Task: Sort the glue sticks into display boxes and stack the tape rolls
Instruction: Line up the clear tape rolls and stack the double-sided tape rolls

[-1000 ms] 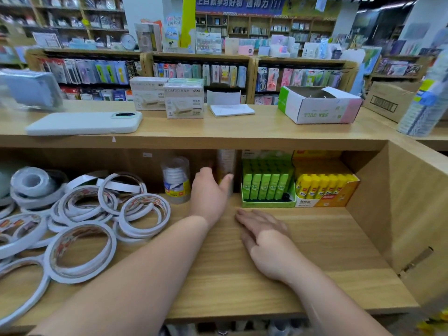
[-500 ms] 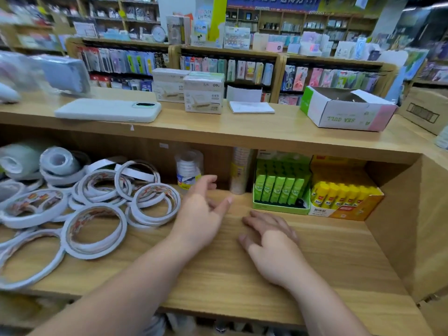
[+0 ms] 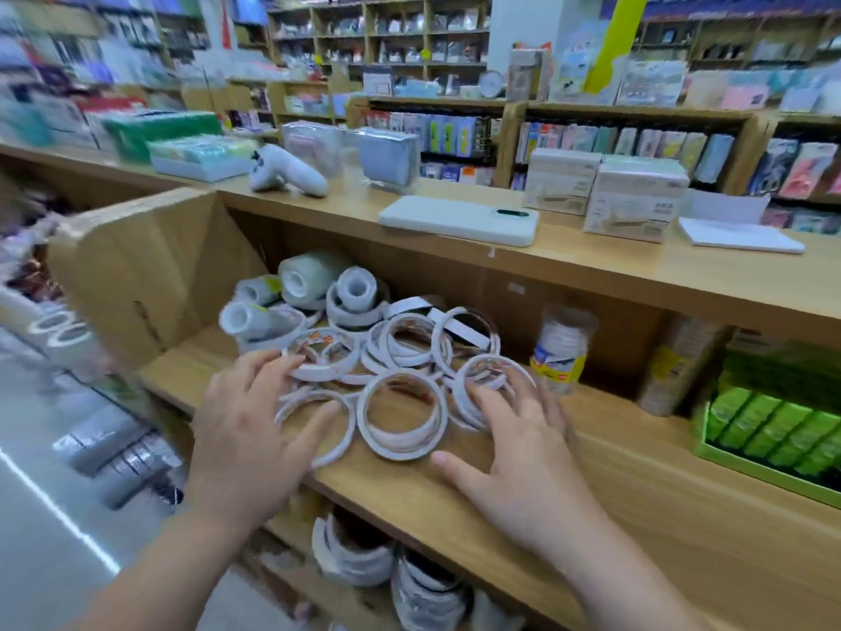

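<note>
Both hands are open with fingers spread, palms down over the pile of tape rolls (image 3: pixel 384 355) in the middle of the frame. The left hand (image 3: pixel 255 430) lies over the left edge of the pile, its thumb across a thin ring and its fingertips at the rings behind. The right hand (image 3: pixel 523 453) lies on the right edge, fingertips on a ring there; neither hand curls round a roll. The rolls lie loose and overlapping on the wooden shelf (image 3: pixel 637 494): most are thin, flat white rings with reddish-brown print on their inner faces, and the front ring (image 3: pixel 400 446) lies flat between the two hands. Behind them, toward the upper left of the pile, sit thicker rolls (image 3: pixel 300 280) wrapped in clear film. Right of the pile stands a clear tub (image 3: pixel 562 352) with a blue and yellow label. At the right edge, a green display box (image 3: pixel 773 425) holds rows of green glue sticks.
</note>
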Available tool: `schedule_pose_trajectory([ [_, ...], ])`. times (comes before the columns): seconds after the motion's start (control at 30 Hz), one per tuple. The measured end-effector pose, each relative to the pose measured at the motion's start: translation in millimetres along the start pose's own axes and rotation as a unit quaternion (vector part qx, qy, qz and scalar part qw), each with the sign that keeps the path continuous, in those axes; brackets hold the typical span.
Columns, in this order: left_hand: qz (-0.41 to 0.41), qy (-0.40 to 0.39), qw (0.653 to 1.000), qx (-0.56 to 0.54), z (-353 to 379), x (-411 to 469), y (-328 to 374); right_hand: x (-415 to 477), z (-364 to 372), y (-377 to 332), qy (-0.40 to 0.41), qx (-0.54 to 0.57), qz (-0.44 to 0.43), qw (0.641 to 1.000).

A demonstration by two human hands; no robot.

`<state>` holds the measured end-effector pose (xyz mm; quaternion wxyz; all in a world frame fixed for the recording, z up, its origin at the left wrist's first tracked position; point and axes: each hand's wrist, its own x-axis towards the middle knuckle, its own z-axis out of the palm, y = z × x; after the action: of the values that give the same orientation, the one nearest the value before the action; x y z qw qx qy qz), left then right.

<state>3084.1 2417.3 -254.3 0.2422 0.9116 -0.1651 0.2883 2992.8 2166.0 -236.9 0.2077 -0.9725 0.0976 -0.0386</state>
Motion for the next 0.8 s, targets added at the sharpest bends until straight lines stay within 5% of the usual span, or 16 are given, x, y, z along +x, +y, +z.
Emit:
schedule_pose_trajectory([
  [0.13, -0.094, 0.043, 0.994, -0.037, -1, 35, -45, 15, 12, -30, -0.002, -0.015, 0.015, 1.000],
  [0.27, -0.242, -0.014, 0.953, -0.180, 5, 71, -69, 32, 29, -53, 0.029, -0.020, 0.055, 0.998],
  [0.6, -0.047, -0.019, 0.959, -0.279, -2, 107, -90, 41, 50, -75, 0.080, -0.056, 0.123, 0.988],
  [0.8, -0.073, -0.075, 0.871, -0.480, -28, 119, -65, 41, 52, -76, 0.159, -0.034, 0.127, 0.979],
])
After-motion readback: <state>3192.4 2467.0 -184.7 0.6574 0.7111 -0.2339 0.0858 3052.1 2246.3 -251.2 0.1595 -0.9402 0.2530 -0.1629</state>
